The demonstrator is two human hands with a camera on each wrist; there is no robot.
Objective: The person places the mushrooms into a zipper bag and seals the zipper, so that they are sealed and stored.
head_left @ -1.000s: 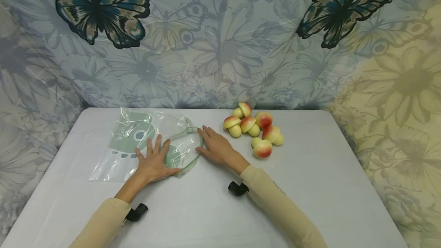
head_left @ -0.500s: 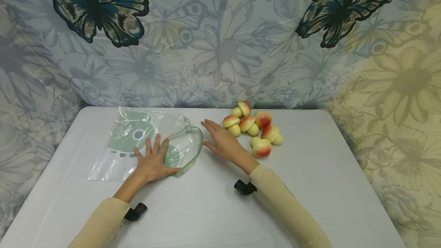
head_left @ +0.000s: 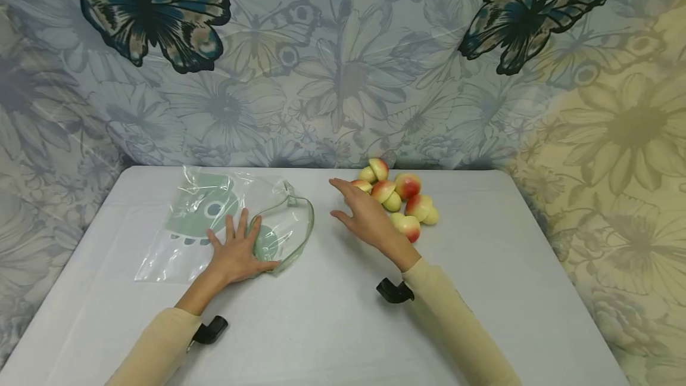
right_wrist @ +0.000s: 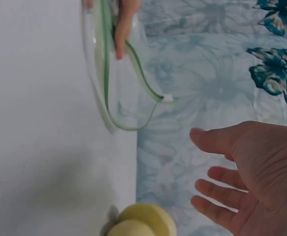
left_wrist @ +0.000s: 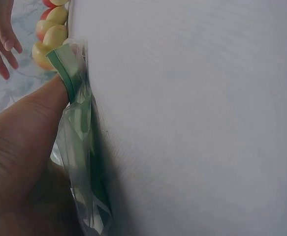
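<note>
A clear zip bag (head_left: 200,207) with a green print and a green-edged mouth lies on the left half of the table. Its mouth gapes toward the right, and a white slider (right_wrist: 168,98) shows on the rim in the right wrist view. My left hand (head_left: 234,258) rests on the bag near the mouth with its fingers spread. My right hand (head_left: 370,219) hovers with extended fingers, holding nothing, beside a cluster of toy mushrooms (head_left: 421,208). These have red-and-yellow caps and yellow stems. Part of the cluster is hidden behind the right hand.
A white-covered table (head_left: 321,332) carries everything. Behind it and at the sides hangs a patterned cloth (head_left: 348,76) with butterflies and flowers. A black wrist camera (head_left: 395,290) sits under the right sleeve, another (head_left: 211,330) by the left.
My right hand has moved away from the bag's mouth, rightward to the toy mushrooms, and now covers some of them. My left hand has stayed on the bag.
</note>
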